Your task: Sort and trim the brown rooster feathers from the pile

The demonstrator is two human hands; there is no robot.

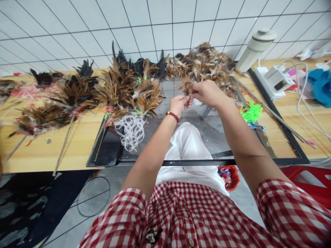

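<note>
lt wood bench (79, 148) carries a blk-framed glass panel (186, 162); left of panel, brown/blk feather bunches (77, 89), some w/ sticks (63, 146), plus pinkish strands (31, 91). on the panel itself: clear strip tangle (130, 132) nr its left end, grn strands (250, 112) & blue tool (256, 125) nr its right end, w/ feather heap (204, 62) along its back. right of panel: wht power strip (267, 82), cables (306, 76), blue item (322, 86); bottle (256, 50) by its back right corner.

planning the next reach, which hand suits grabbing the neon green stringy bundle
Probably the right hand: the neon green stringy bundle lies beside its forearm; the left hand is farther away. Both are at a brown feather tuft.
</note>
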